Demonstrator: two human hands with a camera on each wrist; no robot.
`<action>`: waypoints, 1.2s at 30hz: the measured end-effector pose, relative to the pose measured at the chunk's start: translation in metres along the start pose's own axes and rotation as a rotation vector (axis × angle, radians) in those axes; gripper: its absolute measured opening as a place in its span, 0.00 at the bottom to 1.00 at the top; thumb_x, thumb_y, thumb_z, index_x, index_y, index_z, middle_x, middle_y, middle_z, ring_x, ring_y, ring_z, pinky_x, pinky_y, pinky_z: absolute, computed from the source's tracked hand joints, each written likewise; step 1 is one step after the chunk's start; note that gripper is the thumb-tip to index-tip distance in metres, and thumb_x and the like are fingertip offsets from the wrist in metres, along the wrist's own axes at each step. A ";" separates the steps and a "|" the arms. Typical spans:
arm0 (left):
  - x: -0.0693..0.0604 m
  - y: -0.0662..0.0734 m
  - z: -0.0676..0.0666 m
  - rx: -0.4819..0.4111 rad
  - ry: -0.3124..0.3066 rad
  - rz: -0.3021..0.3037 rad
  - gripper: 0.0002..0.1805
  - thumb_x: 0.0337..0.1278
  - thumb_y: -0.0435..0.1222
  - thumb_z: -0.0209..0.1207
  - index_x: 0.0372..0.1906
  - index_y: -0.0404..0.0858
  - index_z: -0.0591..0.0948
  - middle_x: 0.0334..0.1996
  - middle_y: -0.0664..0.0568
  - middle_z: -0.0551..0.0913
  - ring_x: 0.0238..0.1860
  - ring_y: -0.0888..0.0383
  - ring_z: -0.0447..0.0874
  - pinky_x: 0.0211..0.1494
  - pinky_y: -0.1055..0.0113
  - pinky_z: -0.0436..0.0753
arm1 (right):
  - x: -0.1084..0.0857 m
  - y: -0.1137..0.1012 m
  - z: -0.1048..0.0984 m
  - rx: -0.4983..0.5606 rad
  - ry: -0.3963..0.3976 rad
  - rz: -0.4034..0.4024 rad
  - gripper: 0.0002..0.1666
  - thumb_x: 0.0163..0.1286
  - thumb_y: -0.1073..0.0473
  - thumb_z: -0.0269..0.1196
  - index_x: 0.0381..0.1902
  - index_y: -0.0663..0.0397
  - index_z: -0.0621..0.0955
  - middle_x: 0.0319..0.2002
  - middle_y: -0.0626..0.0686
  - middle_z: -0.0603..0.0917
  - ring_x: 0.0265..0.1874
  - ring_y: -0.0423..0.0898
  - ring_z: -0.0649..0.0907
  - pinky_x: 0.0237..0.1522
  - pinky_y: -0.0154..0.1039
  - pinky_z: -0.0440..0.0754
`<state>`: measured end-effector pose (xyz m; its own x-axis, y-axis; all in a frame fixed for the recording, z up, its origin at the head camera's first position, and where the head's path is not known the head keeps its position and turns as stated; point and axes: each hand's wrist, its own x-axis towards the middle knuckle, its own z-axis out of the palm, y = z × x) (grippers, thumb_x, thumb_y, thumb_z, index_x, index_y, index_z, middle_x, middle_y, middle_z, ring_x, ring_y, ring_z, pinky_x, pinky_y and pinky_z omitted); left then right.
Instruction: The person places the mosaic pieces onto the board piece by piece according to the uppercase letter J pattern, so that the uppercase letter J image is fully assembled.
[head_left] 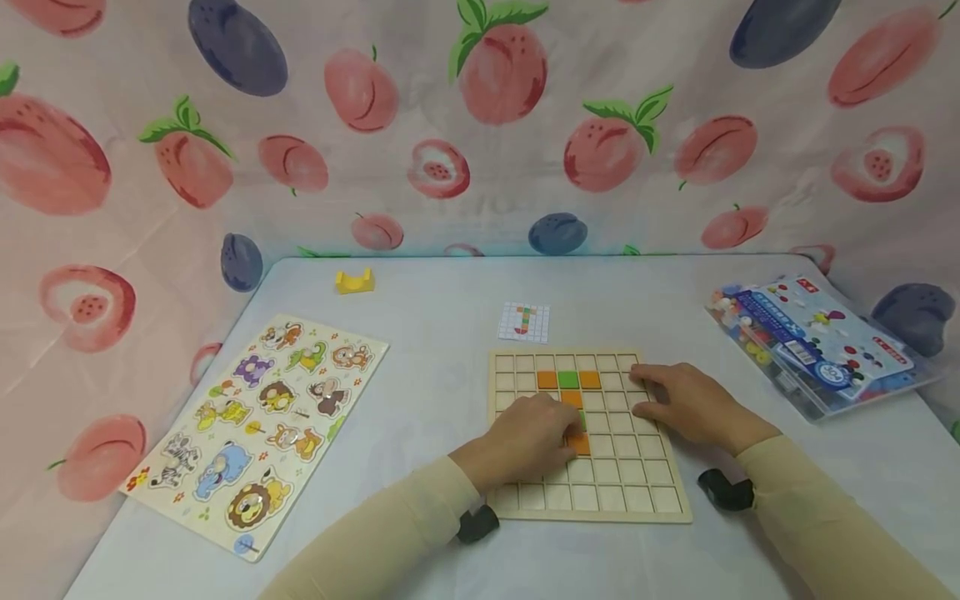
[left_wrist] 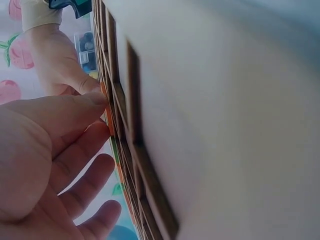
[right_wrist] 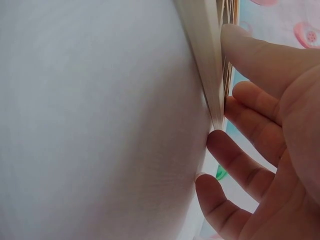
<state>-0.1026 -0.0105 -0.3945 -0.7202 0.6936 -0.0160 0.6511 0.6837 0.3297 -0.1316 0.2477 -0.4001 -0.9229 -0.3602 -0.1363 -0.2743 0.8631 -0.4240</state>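
Note:
A wooden grid board [head_left: 660,500] lies on the table. Set in its cells are an orange tile [head_left: 547,380], a green tile [head_left: 567,380] and several others, forming a short row and a column below it. My left hand [head_left: 528,437] lies over the column and partly hides it. In the left wrist view, that hand's thumb and index fingertip touch the board at an orange tile [left_wrist: 104,90], with the other fingers spread. My right hand [head_left: 693,407] rests at the board's right edge, thumb and fingertips against it. The right wrist view shows its fingers apart and loosely bent [right_wrist: 250,135].
A small pattern card [head_left: 536,323] lies behind the board. An animal puzzle board [head_left: 300,417] is at the left, with a yellow block [head_left: 355,282] behind it. At the right stands a clear plastic case [head_left: 810,400] of colourful pieces.

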 end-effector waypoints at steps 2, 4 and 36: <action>0.000 0.000 0.000 -0.009 -0.004 0.007 0.08 0.58 0.39 0.69 0.42 0.45 0.87 0.30 0.63 0.80 0.36 0.62 0.74 0.45 0.70 0.74 | 0.000 0.000 0.000 0.000 -0.001 0.000 0.36 0.67 0.51 0.69 0.67 0.63 0.75 0.63 0.66 0.77 0.62 0.68 0.73 0.62 0.65 0.67; -0.001 0.000 0.000 -0.011 -0.005 0.013 0.08 0.58 0.39 0.69 0.43 0.45 0.87 0.31 0.63 0.80 0.36 0.62 0.74 0.44 0.70 0.74 | 0.000 0.000 0.000 0.000 -0.003 0.003 0.36 0.67 0.50 0.69 0.67 0.63 0.75 0.63 0.66 0.77 0.62 0.68 0.73 0.62 0.65 0.67; -0.037 -0.025 -0.025 -0.093 0.041 -0.148 0.11 0.59 0.39 0.68 0.47 0.43 0.87 0.41 0.60 0.87 0.43 0.60 0.78 0.49 0.66 0.78 | 0.000 -0.001 0.000 -0.011 -0.008 0.023 0.37 0.66 0.49 0.69 0.67 0.62 0.75 0.62 0.67 0.77 0.61 0.69 0.73 0.61 0.66 0.67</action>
<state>-0.0978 -0.0590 -0.3781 -0.8169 0.5759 -0.0333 0.5136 0.7523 0.4126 -0.1316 0.2471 -0.3997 -0.9266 -0.3433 -0.1533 -0.2561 0.8749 -0.4109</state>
